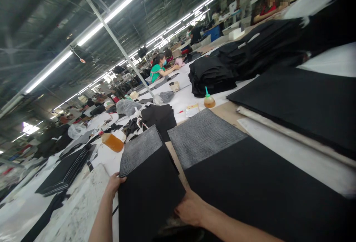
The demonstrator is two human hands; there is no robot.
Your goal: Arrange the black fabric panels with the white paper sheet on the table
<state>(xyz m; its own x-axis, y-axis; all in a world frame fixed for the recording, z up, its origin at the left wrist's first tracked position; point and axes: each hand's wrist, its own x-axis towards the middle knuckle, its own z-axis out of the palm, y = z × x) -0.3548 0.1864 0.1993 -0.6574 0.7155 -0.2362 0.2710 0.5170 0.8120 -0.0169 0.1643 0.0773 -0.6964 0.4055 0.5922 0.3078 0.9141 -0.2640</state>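
A black fabric panel point(147, 193) with a grey ribbed strip point(141, 147) across its far end lies in front of me. My left hand point(114, 183) is closed on its left edge, thumb on top and the other fingers mostly hidden beneath. At the right edge, my right hand point(191, 208) grips the same panel; its fingertips are partly out of sight. A second black panel point(250, 182), with a matching grey strip point(205, 138), rests just to the right, partly behind my right forearm.
Beyond the panels are an amber bottle point(112, 142), a green-tipped squeeze bottle point(209, 101) and dark scraps point(160, 117). Black fabric piles point(213, 73) stand farther back and dark panels point(303, 101) lie right. A person in green point(157, 72) leans over the long table.
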